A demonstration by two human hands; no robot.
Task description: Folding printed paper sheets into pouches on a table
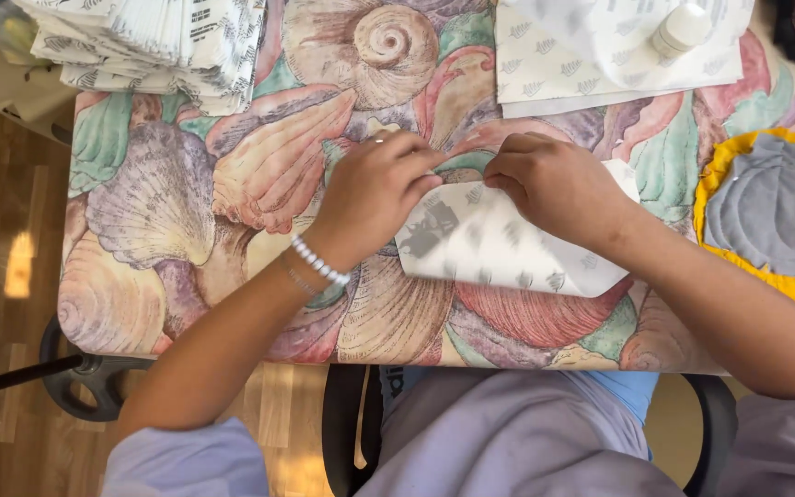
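Pressing hands on paper sheet, stacked sheets behind, possibly glue bottle

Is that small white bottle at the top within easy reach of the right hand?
Probably yes: the white bottle lies on paper sheets just beyond the right hand, with nothing between; that hand presses a folded sheet.

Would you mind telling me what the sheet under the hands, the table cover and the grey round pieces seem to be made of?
The sheet looks like thin matte paper: white, patterned, sharply creased at its edge. The table cover seems a smooth cloth or oilcloth printed with shells; which, I cannot tell. The grey round pieces look like soft felt or fabric, dull and slightly wrinkled.
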